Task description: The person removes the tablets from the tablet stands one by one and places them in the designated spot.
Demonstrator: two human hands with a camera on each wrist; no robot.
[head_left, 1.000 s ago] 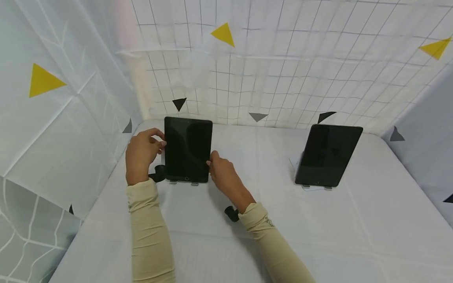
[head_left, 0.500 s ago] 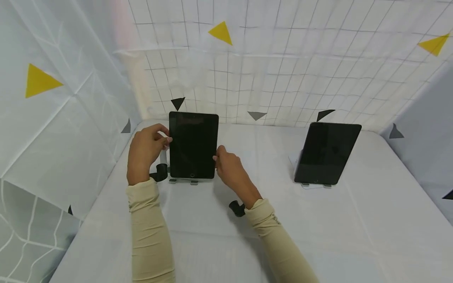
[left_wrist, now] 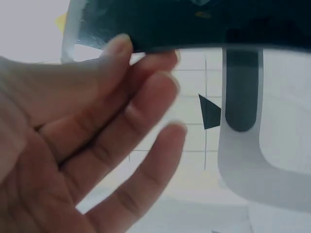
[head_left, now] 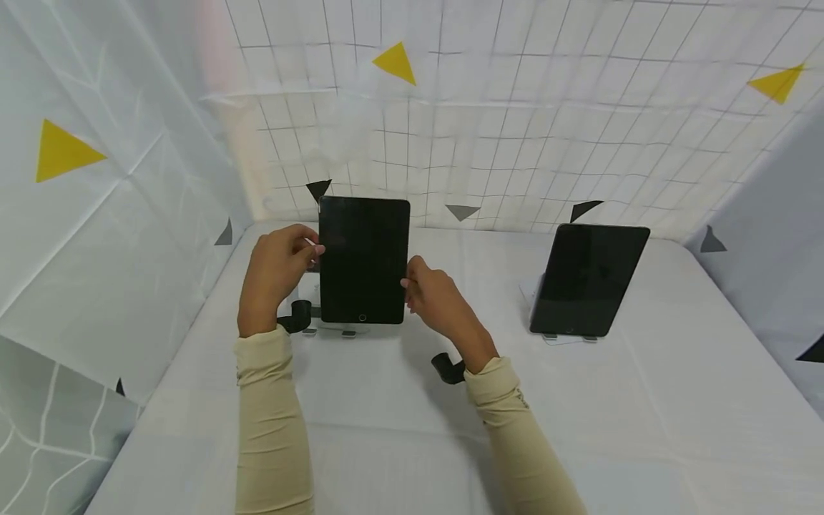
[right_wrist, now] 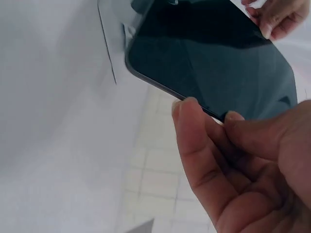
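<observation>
A black-screened tablet (head_left: 363, 261) stands nearly upright between my hands, its round home button at the bottom edge. My left hand (head_left: 273, 268) pinches its left edge between thumb and fingertips; in the left wrist view the other fingers spread loosely below that edge. Lower on the opposite side, my right hand (head_left: 444, 304) pinches the right edge, thumb on the screen side. Behind and below the tablet is a stand, whose small front lips (head_left: 348, 334) show under its bottom edge. The left wrist view shows a light grey stand part with a dark pad (left_wrist: 241, 92).
To the right, a second tablet (head_left: 591, 279) leans on a similar stand. The white-covered table (head_left: 579, 422) meets a gridded white sheet (head_left: 476, 143) at the back and white sheeting (head_left: 103, 236) on the left. A black wrist-camera piece (head_left: 448, 368) hangs by my right wrist.
Both hands have raised the tablet and moved it to the right, off the stand's lips. More of the stand now shows to its left and below. The second tablet stays on its stand.
</observation>
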